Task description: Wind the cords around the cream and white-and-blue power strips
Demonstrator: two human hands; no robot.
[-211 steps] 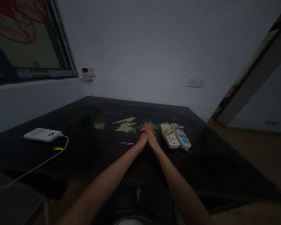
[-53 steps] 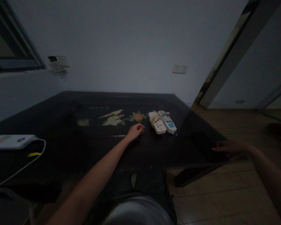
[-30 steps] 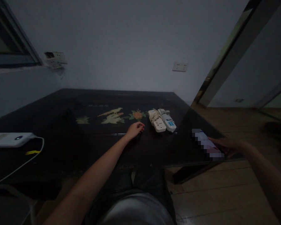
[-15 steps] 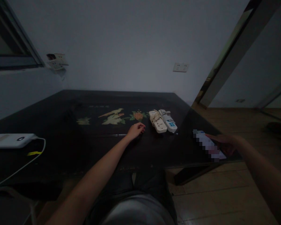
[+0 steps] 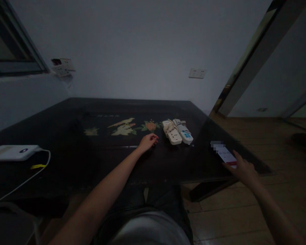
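Observation:
My left hand [image 5: 148,142] rests on the dark table, its fingers loosely bent and a little apart, with nothing seen in them. Just to its right lie two power strips: a cream one [image 5: 175,137] and a white one with a blue socket face [image 5: 186,137], each with its cable wrapped around it. Near the table's right front edge my right hand [image 5: 246,170] is closed around the near end of a phone [image 5: 226,156]. The thumb is on its left side and the fingers on its right. The phone's screen is lit, with its far end blurred out.
A white power bank [image 5: 12,153] with a white cable [image 5: 40,170] plugged in lies at the left, beside a yellow strip [image 5: 38,166]. Painted flowers and a bird decorate the table [image 5: 79,163]. Wall sockets [image 5: 197,73] are behind. The table's right edge drops to a wooden floor [image 5: 244,211].
My right hand has shifted from the phone's right side to its near end and now grips it. More of the lit screen shows. The left hand and power strips have stayed put.

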